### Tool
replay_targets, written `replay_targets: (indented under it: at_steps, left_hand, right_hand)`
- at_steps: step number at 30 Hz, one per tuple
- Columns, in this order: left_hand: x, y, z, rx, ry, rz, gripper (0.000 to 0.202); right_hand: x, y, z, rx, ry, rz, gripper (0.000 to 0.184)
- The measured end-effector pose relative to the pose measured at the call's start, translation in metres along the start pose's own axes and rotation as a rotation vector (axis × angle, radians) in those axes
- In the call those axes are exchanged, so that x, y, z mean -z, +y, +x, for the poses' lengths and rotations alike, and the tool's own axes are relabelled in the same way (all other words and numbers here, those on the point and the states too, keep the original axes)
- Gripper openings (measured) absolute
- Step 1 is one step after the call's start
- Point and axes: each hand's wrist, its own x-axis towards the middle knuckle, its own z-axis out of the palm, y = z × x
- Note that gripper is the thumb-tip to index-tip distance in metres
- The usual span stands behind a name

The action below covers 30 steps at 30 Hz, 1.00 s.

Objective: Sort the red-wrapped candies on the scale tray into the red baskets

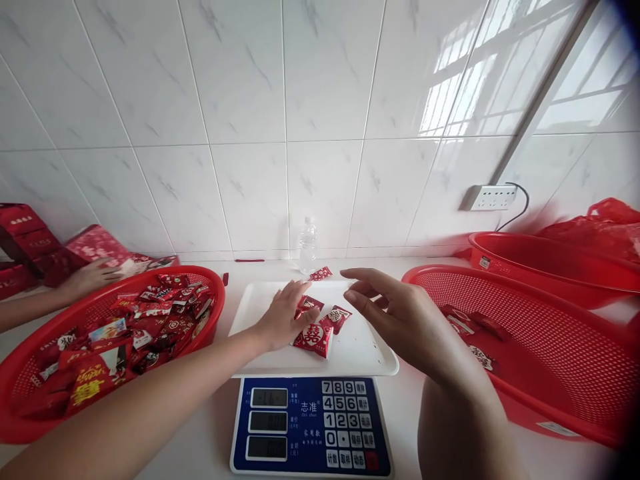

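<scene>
My left hand (283,319) reaches over the white tray (253,300) of a blue digital scale (309,453), fingers stretched out and thumb apart. It is over or touching several small red snack packets (313,339) in the tray; the overlap hides which. Above the tray's right edge, my right hand (385,303) hovers with its fingers loosely bent and apart from the thumb, nothing visible in it. One more red packet (321,273) lies at the tray's far edge.
A red basket (217,293) full of packets stands on the left, another red basket (565,333) with a few packets on the right. Behind are a clear bottle (309,243) and a red tub (545,250). Another person's hand (90,279) is beside red boxes (30,230).
</scene>
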Motion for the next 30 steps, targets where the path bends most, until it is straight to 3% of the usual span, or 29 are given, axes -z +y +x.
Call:
replay_targets:
  at_steps: [3, 7, 14, 19, 24, 30]
  left_hand:
    - [0.006, 0.008, 0.004, 0.052, 0.091, -0.102, 0.077]
    - [0.008, 0.009, 0.004, 0.096, 0.122, -0.066, 0.083]
    - [-0.014, 0.009, 0.003, 0.005, -0.197, 0.344, 0.086]
    - [-0.014, 0.010, 0.017, -0.176, -0.284, 0.227, 0.070]
    - [0.000, 0.009, 0.021, -0.205, -0.164, 0.033, 0.060]
    - [0.030, 0.017, 0.000, -0.097, 0.233, -0.247, 0.053]
  right_hand:
    - [0.001, 0.001, 0.000, 0.000, -0.013, 0.006, 0.025]
    - [0.001, 0.000, 0.000, 0.004, -0.014, 0.003, 0.026]
    - [-0.002, -0.001, 0.000, 0.006, -0.032, -0.007, 0.028]
    - [-0.001, -0.003, 0.000, 0.005, -0.035, -0.010, 0.029]
    - [0.001, -0.005, -0.001, 0.013, -0.039, -0.003, 0.030]
    - [0.002, -0.004, -0.002, 0.029, -0.026, -0.023, 0.029]
